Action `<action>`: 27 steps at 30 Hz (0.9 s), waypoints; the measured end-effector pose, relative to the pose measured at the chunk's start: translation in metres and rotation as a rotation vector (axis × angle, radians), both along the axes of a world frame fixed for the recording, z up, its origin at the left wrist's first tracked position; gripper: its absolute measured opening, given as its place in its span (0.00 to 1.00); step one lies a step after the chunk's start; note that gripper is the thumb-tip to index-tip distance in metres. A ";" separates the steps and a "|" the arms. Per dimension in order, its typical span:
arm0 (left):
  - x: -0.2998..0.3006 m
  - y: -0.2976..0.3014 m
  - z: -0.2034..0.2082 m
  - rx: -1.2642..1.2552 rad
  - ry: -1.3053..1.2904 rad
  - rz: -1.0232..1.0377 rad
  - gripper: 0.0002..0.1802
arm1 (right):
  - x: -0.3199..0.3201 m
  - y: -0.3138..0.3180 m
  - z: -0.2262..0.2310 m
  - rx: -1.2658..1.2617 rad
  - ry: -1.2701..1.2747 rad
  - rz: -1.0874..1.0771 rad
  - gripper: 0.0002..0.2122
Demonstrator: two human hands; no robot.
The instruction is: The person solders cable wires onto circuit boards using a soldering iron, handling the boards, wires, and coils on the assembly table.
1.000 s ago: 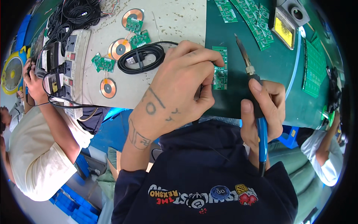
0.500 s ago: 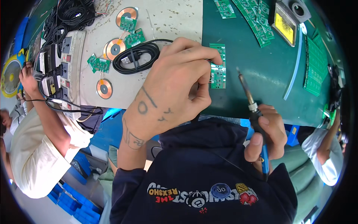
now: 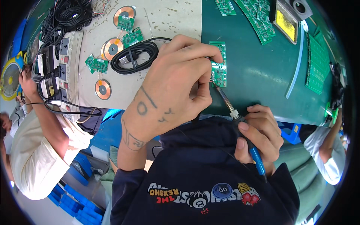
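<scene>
Right hand (image 3: 262, 133) grips soldering iron (image 3: 234, 114), tip at circuit board (image 3: 220, 72); left hand's (image 3: 176, 82) hold unclear; far-right tray (image 3: 297, 30) contains yellow sponge (image 3: 285, 25).

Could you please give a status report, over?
Right hand gripping soldering iron, tip at green circuit board. Left hand curled, obscuring board's left edge; grip hidden.

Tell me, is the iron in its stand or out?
Out: the iron is in the right hand, its tip at the board, away from the stand.
</scene>
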State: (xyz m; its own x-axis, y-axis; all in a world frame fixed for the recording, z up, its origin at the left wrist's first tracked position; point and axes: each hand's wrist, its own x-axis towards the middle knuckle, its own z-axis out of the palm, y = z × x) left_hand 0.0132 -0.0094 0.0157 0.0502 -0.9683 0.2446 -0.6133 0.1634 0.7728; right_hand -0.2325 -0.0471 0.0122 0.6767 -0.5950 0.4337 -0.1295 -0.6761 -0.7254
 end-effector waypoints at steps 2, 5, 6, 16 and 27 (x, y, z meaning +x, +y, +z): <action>0.000 0.000 0.000 0.004 -0.001 0.002 0.11 | 0.000 0.000 0.000 -0.002 -0.001 -0.013 0.11; -0.001 -0.001 -0.001 0.002 -0.001 -0.001 0.11 | 0.001 0.000 0.003 -0.007 0.014 -0.020 0.11; -0.001 -0.001 -0.001 -0.001 -0.002 0.000 0.11 | 0.001 0.000 0.005 -0.009 0.026 -0.015 0.11; -0.002 0.000 -0.003 -0.011 0.022 0.019 0.11 | 0.008 0.005 0.019 -0.047 0.100 -0.034 0.11; 0.001 0.001 -0.007 -0.039 0.031 0.002 0.11 | 0.012 0.013 0.019 -0.001 0.074 -0.099 0.11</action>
